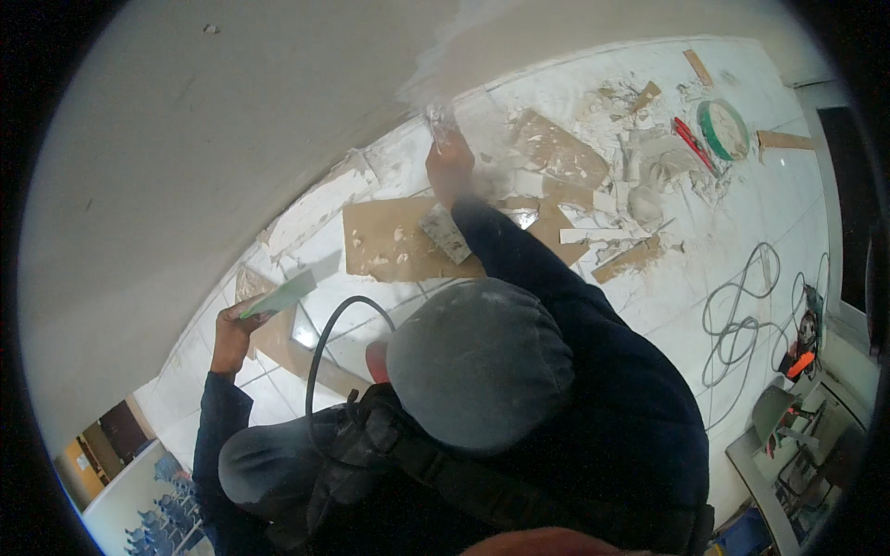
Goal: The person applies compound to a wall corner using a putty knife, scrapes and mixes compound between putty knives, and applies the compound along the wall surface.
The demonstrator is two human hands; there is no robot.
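My left hand [232, 335] is closed around the edge of a pale green flat plate [284, 294], held out near the foot of the wall. Stretched forward, my right hand [451, 167] is closed at the grey wall [250, 120], right beside a white plaster patch [438, 69]. A whitish, dusty thing shows at its fingertips, too blurred to name. Under my right arm, a plaster-smeared rectangular piece [446, 233] lies on a brown cardboard sheet [385, 236].
Plaster scraps and broken board pieces [563, 148] litter the white tiled floor, with a red-handled tool [695, 144] and a green-rimmed round container [723, 130] among them. Coiled cable [737, 324] lies at right near a doorway. My knees [477, 361] are bent below.
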